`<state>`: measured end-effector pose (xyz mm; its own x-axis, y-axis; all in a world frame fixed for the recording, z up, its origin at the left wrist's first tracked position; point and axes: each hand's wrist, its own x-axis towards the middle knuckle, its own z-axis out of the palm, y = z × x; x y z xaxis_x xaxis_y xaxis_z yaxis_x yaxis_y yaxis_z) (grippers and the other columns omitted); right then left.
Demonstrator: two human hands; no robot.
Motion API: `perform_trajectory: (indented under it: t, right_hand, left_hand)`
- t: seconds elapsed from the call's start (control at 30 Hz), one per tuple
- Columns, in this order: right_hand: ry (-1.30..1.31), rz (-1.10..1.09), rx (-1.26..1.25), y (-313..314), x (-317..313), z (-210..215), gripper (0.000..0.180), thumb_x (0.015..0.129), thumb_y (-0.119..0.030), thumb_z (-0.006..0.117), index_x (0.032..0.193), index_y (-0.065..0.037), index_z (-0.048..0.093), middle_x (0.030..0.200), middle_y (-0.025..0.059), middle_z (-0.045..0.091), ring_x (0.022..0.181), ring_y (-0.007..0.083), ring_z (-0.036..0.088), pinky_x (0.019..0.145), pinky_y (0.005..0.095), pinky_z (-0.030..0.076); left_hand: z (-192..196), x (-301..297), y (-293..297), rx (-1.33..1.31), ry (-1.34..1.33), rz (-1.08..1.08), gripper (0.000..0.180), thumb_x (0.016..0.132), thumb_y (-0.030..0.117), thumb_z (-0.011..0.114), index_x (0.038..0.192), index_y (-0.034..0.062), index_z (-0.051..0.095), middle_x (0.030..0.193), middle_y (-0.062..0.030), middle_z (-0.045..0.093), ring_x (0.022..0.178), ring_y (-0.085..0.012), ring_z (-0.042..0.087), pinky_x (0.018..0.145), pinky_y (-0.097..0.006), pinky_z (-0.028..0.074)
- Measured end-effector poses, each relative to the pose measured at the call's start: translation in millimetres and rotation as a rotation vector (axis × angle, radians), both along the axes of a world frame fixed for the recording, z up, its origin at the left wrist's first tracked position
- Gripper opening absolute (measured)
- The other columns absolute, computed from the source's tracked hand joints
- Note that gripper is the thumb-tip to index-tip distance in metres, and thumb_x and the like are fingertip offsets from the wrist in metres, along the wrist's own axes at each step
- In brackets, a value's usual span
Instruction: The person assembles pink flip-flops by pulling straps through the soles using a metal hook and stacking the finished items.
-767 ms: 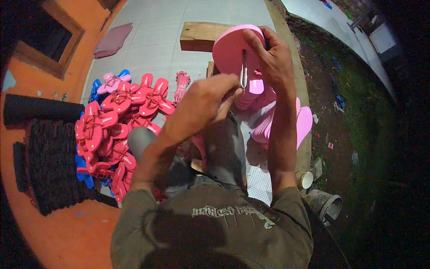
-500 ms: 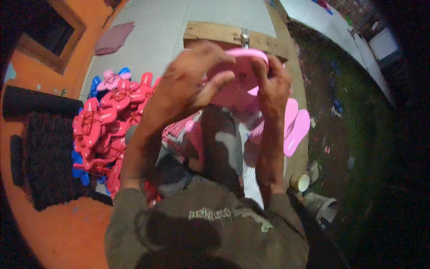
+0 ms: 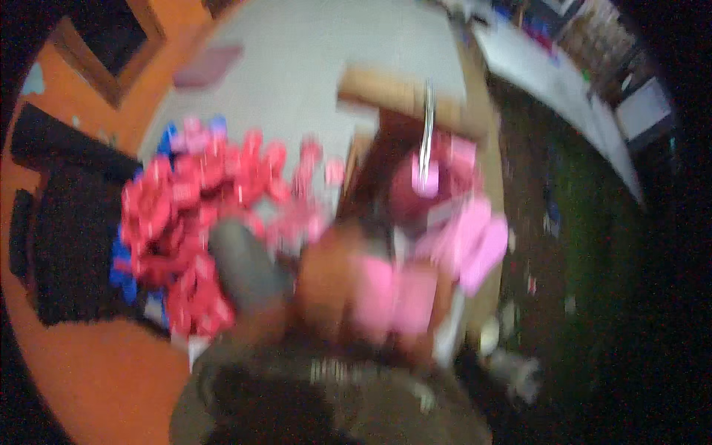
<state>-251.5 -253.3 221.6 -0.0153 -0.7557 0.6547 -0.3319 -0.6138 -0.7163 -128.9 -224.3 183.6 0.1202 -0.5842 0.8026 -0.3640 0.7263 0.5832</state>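
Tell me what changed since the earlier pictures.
The pink sandal has come down from near the wooden block to close by the body, both hands with it, though blur hides the grip. The metal tool now stands free of the hands. The red strap pile stayed left.

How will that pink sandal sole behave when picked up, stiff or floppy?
The pink sole, blurred here, looks like a thin foam slab: probably light and somewhat bendy. It is flat, so unlikely to roll. The matte surface suggests it is not slippery.
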Motion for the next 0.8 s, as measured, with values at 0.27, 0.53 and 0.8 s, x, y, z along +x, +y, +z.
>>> perform_trajectory:
  t: [0.27, 0.53, 0.8]
  right_hand:
    - [-0.174, 0.186, 0.298, 106, -40, -87, 0.022, 0.072, -0.001, 0.06, 0.094, 0.001, 0.057, 0.09, 0.0054, 0.051, 0.078, 0.0159, 0.053, 0.084, 0.0343, 0.043]
    - [-0.547, -0.084, 0.247, 81, -27, -97, 0.025, 0.078, -0.014, 0.06, 0.096, 0.002, 0.053, 0.092, 0.0083, 0.057, 0.088, 0.0161, 0.054, 0.078, 0.027, 0.043]
    - [-0.28, -0.069, 0.515, 92, -44, -119, 0.036, 0.073, -0.012, 0.064, 0.103, 0.0, 0.049, 0.095, 0.008, 0.056, 0.089, 0.0175, 0.052, 0.079, 0.0277, 0.04]
  left_hand:
    - [-78, 26, 92, 0.516, 0.089, -0.226, 0.041, 0.073, 0.041, 0.061, 0.083, 0.0012, 0.056, 0.077, -0.0119, 0.056, 0.069, -0.0227, 0.054, 0.061, -0.031, 0.042]
    - [-115, -2, 68, 1.115, 0.276, -0.625, 0.049, 0.073, 0.05, 0.058, 0.081, 0.0013, 0.057, 0.075, -0.0068, 0.059, 0.067, -0.0188, 0.054, 0.062, -0.031, 0.043]
    - [-104, 24, 21, 0.851, 0.98, -0.616, 0.046, 0.078, 0.03, 0.059, 0.113, 0.0052, 0.043, 0.105, -0.0073, 0.052, 0.098, -0.0208, 0.05, 0.087, -0.037, 0.038]
